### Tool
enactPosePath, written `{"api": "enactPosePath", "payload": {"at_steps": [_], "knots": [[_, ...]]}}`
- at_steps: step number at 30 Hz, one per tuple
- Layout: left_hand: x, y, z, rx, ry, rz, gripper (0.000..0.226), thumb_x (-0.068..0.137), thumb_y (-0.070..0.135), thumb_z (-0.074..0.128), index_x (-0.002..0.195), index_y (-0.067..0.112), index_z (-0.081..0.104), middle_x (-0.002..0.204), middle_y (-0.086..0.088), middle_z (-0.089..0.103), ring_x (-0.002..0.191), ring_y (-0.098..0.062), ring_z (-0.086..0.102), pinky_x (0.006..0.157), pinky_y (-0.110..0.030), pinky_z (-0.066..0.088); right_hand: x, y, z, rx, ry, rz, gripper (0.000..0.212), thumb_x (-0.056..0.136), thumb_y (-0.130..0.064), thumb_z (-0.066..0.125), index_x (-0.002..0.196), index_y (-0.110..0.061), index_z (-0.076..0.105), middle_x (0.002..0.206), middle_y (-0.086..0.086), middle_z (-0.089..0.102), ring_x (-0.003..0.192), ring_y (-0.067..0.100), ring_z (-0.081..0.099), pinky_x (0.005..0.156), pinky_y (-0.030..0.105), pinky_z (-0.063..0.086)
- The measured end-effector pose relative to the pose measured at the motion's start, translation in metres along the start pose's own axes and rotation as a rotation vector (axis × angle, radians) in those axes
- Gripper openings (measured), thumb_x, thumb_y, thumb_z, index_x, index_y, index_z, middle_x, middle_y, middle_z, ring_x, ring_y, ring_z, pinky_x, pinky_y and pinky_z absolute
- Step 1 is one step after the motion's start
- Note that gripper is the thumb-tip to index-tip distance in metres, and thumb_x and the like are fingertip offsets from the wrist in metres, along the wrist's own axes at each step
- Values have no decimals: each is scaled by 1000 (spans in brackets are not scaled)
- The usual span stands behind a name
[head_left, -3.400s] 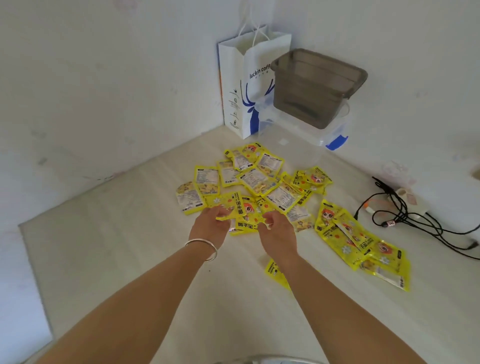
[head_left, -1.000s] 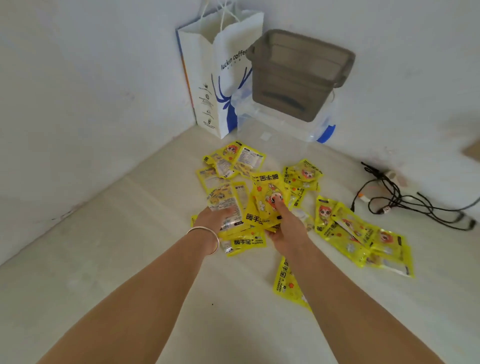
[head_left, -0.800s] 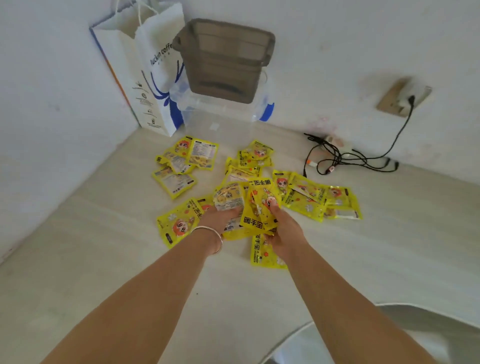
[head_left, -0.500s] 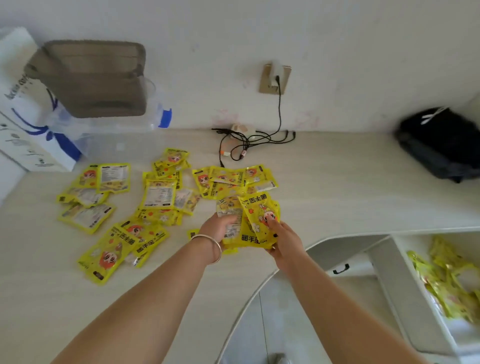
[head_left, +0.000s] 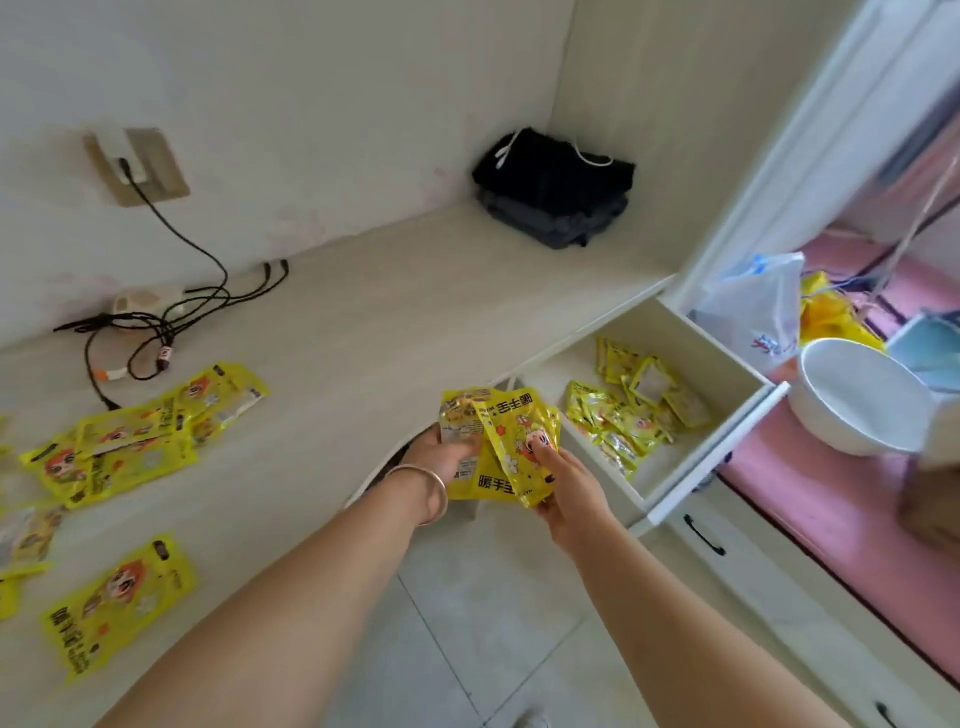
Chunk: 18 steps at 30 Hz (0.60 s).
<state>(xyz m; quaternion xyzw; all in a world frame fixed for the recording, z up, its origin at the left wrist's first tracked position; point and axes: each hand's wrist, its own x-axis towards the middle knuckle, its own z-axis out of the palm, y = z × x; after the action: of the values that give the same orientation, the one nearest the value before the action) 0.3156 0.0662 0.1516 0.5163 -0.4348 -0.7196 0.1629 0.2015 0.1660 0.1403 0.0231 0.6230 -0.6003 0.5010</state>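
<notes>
Of the yellow foil sachets (head_left: 117, 603), at least six lie toward the left edge of the bench (head_left: 363, 322), where overlaps may hide more. At least three show in the held fan (head_left: 498, 441). Ten or more are heaped in the one open white drawer (head_left: 717, 353). One black folded bundle (head_left: 550, 192) sits at the bench's far right corner. There is one white bowl (head_left: 857, 400).

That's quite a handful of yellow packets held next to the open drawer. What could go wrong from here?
1. The fanned bundle of yellow packets is only pinched between the left hand and the right hand, so a loose one may slip out.
2. The bundle seems to hang over the floor, short of the open drawer, so a slipped packet would likely land down there.
</notes>
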Motion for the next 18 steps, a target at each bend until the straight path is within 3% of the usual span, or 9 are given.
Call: {"api": "enactPosePath", "payload": {"at_steps": [4, 6, 9, 11, 14, 16, 18], "knots": [[16, 1, 94, 110, -75, -19, 11, 82, 16, 70, 93, 17, 66, 103, -11, 70, 96, -29, 66, 91, -40, 52, 20, -35, -79, 64, 115, -22, 21, 84, -27, 69, 103, -19, 67, 96, 5, 72, 83, 22, 68, 70, 32, 54], [26, 0, 133, 108, -93, -25, 20, 78, 17, 73, 98, 16, 66, 107, -12, 69, 100, -30, 66, 93, -43, 52, 31, -50, -111, 70, 154, -19, 25, 83, -27, 69, 107, -17, 67, 100, 8, 72, 85, 23, 68, 75, 36, 55], [40, -5, 174, 121, -95, -78, 12, 75, 17, 73, 83, 19, 64, 106, -13, 68, 101, -31, 65, 97, -50, 49, 44, -65, -144, 80, 190, -3, 27, 85, -27, 68, 109, -15, 65, 96, 7, 71, 76, 20, 68, 59, 28, 54], [54, -6, 193, 137, -90, -107, 10, 82, 12, 66, 79, 20, 60, 100, -13, 67, 101, -31, 64, 101, -50, 46, 55, -72, -159, 107, 219, 17, 28, 84, -26, 69, 110, -14, 65, 95, 8, 71, 76, 20, 68, 57, 27, 52], [81, -1, 213, 192, -110, -132, 9, 83, 11, 64, 88, 17, 60, 113, -18, 66, 108, -35, 62, 101, -53, 44, 79, -81, -170, 119, 260, 47, 29, 84, -27, 70, 109, -14, 63, 99, 9, 71, 79, 22, 69, 59, 28, 53], [103, 3, 222, 243, -113, -132, 18, 85, 11, 63, 103, 14, 59, 117, -17, 64, 109, -34, 61, 103, -50, 44, 99, -85, -173, 122, 278, 57, 28, 84, -28, 69, 108, -15, 63, 99, 9, 71, 81, 23, 69, 65, 32, 56], [128, 6, 229, 302, -124, -127, 26, 87, 12, 61, 113, 10, 58, 112, -13, 63, 106, -29, 59, 103, -42, 43, 121, -87, -174, 116, 299, 75, 31, 84, -32, 68, 109, -15, 63, 101, 8, 71, 91, 26, 68, 84, 41, 56]]}}
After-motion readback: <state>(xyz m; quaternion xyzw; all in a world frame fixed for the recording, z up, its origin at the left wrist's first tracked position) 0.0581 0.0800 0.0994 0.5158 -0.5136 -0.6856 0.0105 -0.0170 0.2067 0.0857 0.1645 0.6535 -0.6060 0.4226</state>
